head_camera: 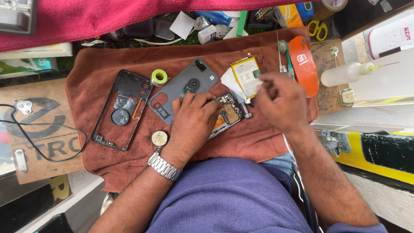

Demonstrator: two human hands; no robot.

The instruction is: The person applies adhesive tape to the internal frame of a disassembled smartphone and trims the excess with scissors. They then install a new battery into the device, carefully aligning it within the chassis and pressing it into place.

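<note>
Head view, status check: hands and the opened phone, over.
Left hand pressing down opened phone. Right hand pinched above it, contents unclear. Battery and grey back cover lie alongside.

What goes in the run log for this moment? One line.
left hand: pressing opened phone | right hand: raised near battery | brown towel

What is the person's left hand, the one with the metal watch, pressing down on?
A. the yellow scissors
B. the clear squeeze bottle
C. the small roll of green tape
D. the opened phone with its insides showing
D: the left hand lies flat on the opened phone, on the brown cloth.
</note>
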